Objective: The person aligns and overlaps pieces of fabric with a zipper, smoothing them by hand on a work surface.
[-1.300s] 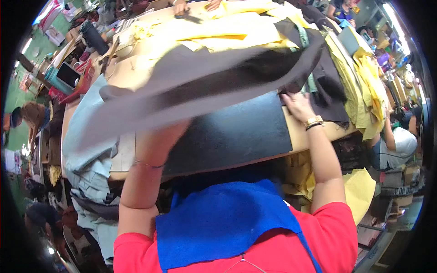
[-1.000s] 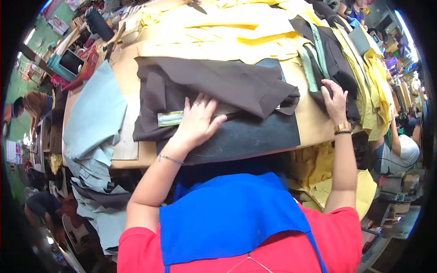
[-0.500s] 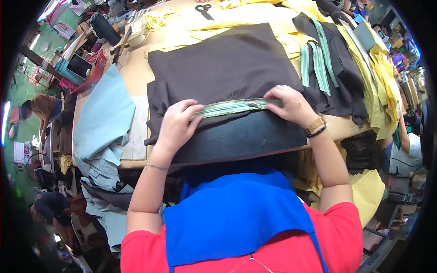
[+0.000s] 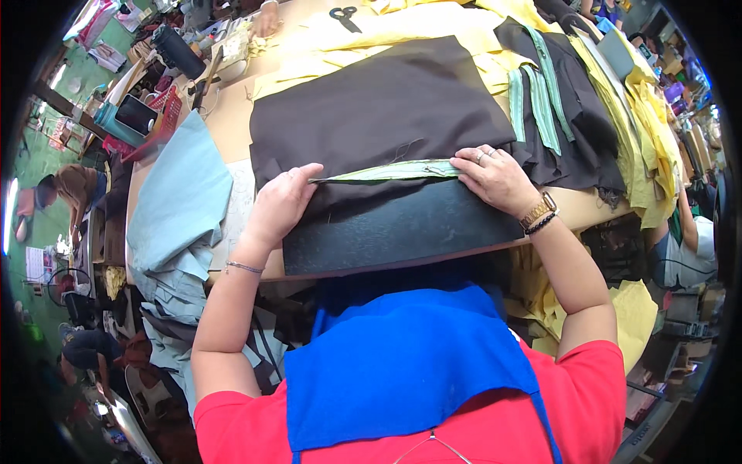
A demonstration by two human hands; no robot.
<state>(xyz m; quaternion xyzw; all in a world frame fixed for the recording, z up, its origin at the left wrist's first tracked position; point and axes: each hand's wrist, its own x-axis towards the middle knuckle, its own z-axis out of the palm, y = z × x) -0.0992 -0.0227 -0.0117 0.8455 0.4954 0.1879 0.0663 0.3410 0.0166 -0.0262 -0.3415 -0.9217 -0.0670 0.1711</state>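
Note:
A dark brown fabric panel lies across the table, its near edge on a black board. A light green zipper runs along that edge, with its metal pull close to the right end. My left hand pinches the zipper's left end together with the fabric edge. At the other end, the fingers of my right hand are closed on the zipper and cloth. Between the hands the strip looks narrow and partly folded into the fabric. Loose threads lie on the cloth just above it.
More green zippers lie on dark fabric at the right. Yellow cloth spreads behind, with black scissors. Light blue fabric hangs over the left edge near a red basket. Another person's hand is at the far side.
My left hand has moved left and turned, drawing the fabric edge along. The zipper strip shows narrower at its left end. Another person's hand has come further into view at the far side.

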